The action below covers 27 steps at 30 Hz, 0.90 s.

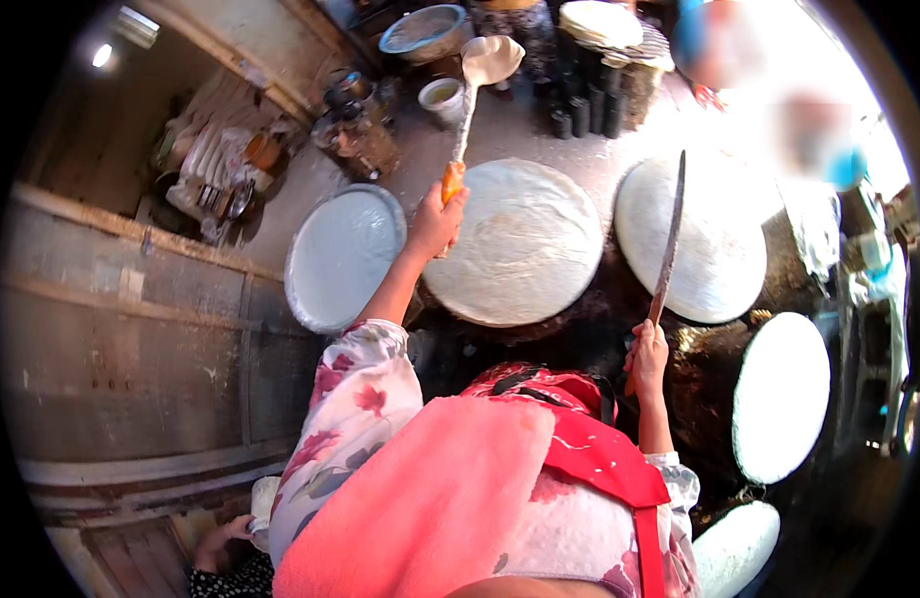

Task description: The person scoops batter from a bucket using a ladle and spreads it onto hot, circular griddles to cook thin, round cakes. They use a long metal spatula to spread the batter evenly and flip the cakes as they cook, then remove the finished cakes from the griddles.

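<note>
My left hand (pixel 438 221) is closed round the orange handle of a ladle (pixel 492 60), whose bowl and shaft are coated in white batter. The ladle points away from me, its bowl beyond the middle round white surface (pixel 515 244). That surface looks wrinkled, like a thin sheet or stretched cloth. In my right hand (pixel 647 351) is a long, thin, flat stick (pixel 671 244), raised with its tip pointing away. Behind the stick lies the right round white surface (pixel 704 249). Left of my left forearm stands a round basin of white liquid (pixel 345 261).
More round white discs (pixel 782 399) stand at the right. Across the back are a blue-rimmed tub (pixel 422 35), a small bucket (pixel 442 100), dark cylinders (pixel 598 112) and a stack of white rounds (pixel 602 24). Another person's hand (pixel 239 526) shows at lower left, beside a wooden-framed partition (pixel 131 369).
</note>
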Motion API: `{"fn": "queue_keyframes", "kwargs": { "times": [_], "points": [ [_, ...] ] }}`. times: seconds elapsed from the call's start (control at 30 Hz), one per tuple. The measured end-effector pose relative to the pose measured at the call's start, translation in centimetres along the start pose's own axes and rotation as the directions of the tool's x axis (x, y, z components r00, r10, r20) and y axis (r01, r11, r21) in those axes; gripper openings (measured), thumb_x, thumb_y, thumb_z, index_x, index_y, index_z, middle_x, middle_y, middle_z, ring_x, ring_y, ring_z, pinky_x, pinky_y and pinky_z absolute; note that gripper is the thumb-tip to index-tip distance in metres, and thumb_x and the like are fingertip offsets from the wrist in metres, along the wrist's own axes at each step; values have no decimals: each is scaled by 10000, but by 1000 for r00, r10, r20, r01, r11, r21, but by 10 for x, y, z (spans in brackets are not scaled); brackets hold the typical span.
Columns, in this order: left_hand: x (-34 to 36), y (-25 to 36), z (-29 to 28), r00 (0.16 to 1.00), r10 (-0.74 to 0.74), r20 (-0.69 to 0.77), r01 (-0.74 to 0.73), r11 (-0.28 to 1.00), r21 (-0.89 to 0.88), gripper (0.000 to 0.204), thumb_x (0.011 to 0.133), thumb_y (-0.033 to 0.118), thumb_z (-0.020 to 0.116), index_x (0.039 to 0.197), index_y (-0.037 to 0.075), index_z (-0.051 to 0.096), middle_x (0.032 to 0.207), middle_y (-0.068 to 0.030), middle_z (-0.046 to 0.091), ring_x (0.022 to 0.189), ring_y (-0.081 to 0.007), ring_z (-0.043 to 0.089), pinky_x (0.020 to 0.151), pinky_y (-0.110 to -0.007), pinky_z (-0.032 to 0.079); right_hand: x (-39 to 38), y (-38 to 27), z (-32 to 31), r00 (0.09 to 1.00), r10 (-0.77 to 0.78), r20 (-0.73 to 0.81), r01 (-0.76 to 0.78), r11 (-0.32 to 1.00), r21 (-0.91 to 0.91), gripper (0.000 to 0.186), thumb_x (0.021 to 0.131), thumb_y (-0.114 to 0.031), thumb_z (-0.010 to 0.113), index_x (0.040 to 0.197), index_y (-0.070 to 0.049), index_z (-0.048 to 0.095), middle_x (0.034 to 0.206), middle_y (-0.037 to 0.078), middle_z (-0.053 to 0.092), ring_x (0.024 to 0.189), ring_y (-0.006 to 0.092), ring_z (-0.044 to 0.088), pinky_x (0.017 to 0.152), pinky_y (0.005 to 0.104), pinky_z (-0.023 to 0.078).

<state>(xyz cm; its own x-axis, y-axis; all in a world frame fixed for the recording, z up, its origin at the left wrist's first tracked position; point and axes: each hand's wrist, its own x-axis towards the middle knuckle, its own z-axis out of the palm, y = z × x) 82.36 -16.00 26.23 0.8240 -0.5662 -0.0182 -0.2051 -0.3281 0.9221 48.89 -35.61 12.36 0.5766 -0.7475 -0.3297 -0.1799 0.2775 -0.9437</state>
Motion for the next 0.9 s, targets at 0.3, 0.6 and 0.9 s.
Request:
{"fn": "queue_keyframes", "kwargs": {
  "times": [0.3, 0.6, 0.9],
  "points": [
    [-13, 129, 203, 805, -104, 584, 286, 931, -228, 292, 963, 258, 484, 1175, 59, 457, 606, 19, 407, 372, -41, 373, 360, -192, 332, 22, -3, -121, 924, -213, -318, 137, 960, -246, 227, 950, -205, 460, 950, -10, 578, 581, 42, 492, 540, 139, 503, 529, 315, 413],
    [-41, 158, 305, 608, -76, 791, 103, 995, 17, 392, 898, 177, 566, 1228, 8, 442, 672, -5, 476, 411, -56, 420, 376, -206, 343, -21, -53, -180, 750, -585, -310, 309, 723, -619, 315, 954, -173, 452, 1239, -56, 520, 806, 176, 640, 638, 334, 613, 574, 403, 485],
    [-37, 160, 304, 670, 56, 740, -406, 862, 302, 491, 856, 173, 582, 1292, 15, 423, 908, -186, 636, 801, -335, 627, 761, -382, 469, -15, -94, -227, 885, -334, -325, -24, 663, -748, 228, 929, -183, 473, 1073, -38, 575, 773, 221, 631, 702, 356, 618, 594, 422, 487]
  ]
}}
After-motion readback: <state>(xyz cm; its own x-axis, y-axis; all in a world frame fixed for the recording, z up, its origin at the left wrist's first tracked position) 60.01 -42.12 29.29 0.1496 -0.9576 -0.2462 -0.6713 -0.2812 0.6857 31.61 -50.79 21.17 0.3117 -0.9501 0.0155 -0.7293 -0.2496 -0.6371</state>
